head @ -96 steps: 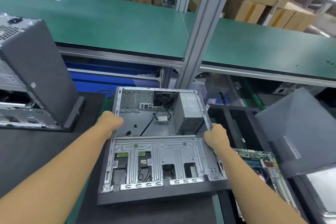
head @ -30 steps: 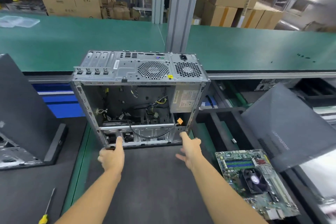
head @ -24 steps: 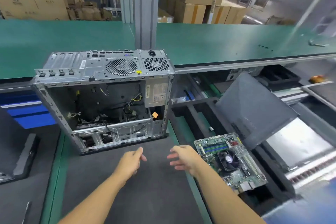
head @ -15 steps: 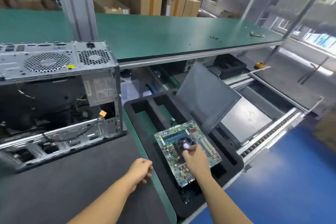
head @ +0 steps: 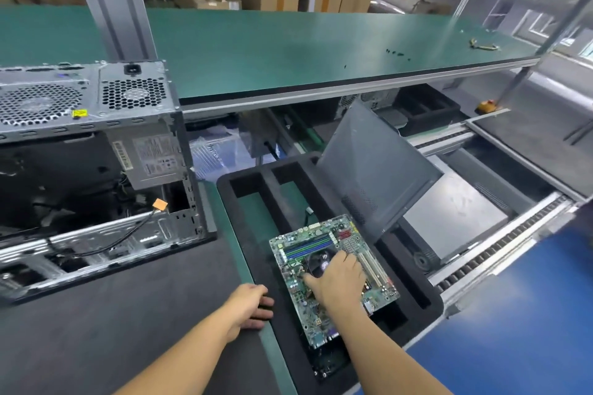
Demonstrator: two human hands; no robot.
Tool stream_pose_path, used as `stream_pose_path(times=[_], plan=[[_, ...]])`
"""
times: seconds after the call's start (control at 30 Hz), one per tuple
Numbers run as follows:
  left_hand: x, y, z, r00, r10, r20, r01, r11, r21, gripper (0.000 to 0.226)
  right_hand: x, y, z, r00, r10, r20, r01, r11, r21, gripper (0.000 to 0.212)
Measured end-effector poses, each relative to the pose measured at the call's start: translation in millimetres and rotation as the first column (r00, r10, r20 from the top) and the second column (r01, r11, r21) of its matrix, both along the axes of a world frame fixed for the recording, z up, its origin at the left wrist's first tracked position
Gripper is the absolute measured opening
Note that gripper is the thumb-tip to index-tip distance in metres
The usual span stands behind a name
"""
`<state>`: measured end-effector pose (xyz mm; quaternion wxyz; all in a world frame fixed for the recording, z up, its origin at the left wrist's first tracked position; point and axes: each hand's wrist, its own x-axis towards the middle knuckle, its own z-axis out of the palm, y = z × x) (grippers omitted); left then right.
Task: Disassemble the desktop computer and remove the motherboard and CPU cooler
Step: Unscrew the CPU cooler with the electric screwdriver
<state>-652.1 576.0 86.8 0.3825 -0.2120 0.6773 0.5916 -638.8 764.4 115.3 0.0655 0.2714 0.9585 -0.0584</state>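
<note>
Presently the green rectangular motherboard (head: pixel 305 321) lies flat in the black foam tray (head: pixel 282 337) at the right of the table (head: pixel 96 330), already out of the bare sheet-metal computer case (head: pixel 96 106). The right hand (head: pixel 340 282) covers the black round CPU cooler (head: pixel 317 261) at the board's centre, fingers curled round it in what appears to be a grip. The left hand (head: pixel 247 305) rests on the table edge just beside the tray, fingers loosely bent and holding nothing.

Hazards:
- Lifting by the cooler alone would put the board's whole weight on its mounts. The thin laminate may flex.
- A tilted lift could catch a corner on the foam wall, or on the grey flat side panel (head: pixel 369 170) that leans over the board's far corner and may slide if knocked.
- Bare skin touches exposed circuitry, so static discharge is possible.

Materials: the board is rigid and densely studded, with blue and pale ridged slots. The foam looks soft and matte. The case is perforated metal, probably sharp-edged. The panel is smooth, with a perforated vent patch.
</note>
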Motion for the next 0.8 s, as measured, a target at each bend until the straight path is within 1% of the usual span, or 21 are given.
stream_pose_path(times=[0.1,0.2,0.3,0.4,0.5,0.63,0.73,0.8], plan=[[-3.6,-6.0,-1.8,0.999,0.027,-0.023,-0.027,1.0,0.016,0.019,3.8,-1.6,4.5,0.999,0.041,-0.003,-0.041,0.999,0.0,0.086],[-5.2,-14.7,-1.4,0.996,0.079,-0.049,-0.077,0.996,0.039,0.02,10.0,-14.7,15.8,0.992,0.087,-0.089,-0.083,0.995,0.051,0.082],[-3.6,-28.4,0.0,0.984,0.149,-0.093,-0.145,0.988,0.049,0.022,15.2,-41.6,33.4,0.976,0.143,-0.163,-0.129,0.987,0.093,0.079],[0.2,-48.5,1.4,0.96,0.231,-0.16,-0.224,0.973,0.059,0.021,21.3,-81.1,45.8,0.96,0.209,-0.187,-0.195,0.977,0.09,0.078],[9.1,-80.4,2.8,0.927,0.298,-0.226,-0.295,0.954,0.047,0.021,30.1,-127.8,50.6,0.958,0.237,-0.163,-0.232,0.972,0.049,0.08],[32.9,-140.4,-4.5,0.891,0.372,-0.26,-0.384,0.923,0.005,0.027,52.9,-191.2,50.5,0.958,0.256,-0.132,-0.258,0.966,0.009,0.081],[56.9,-186.6,-14.0,0.867,0.414,-0.277,-0.45,0.89,-0.077,0.022,76.6,-237.1,42.3,0.957,0.274,-0.094,-0.276,0.961,-0.014,0.08],[71.7,-214.7,-20.3,0.861,0.427,-0.276,-0.474,0.871,-0.133,0.023,91.5,-264.7,34.6,0.957,0.283,-0.07,-0.285,0.958,-0.029,0.079]])
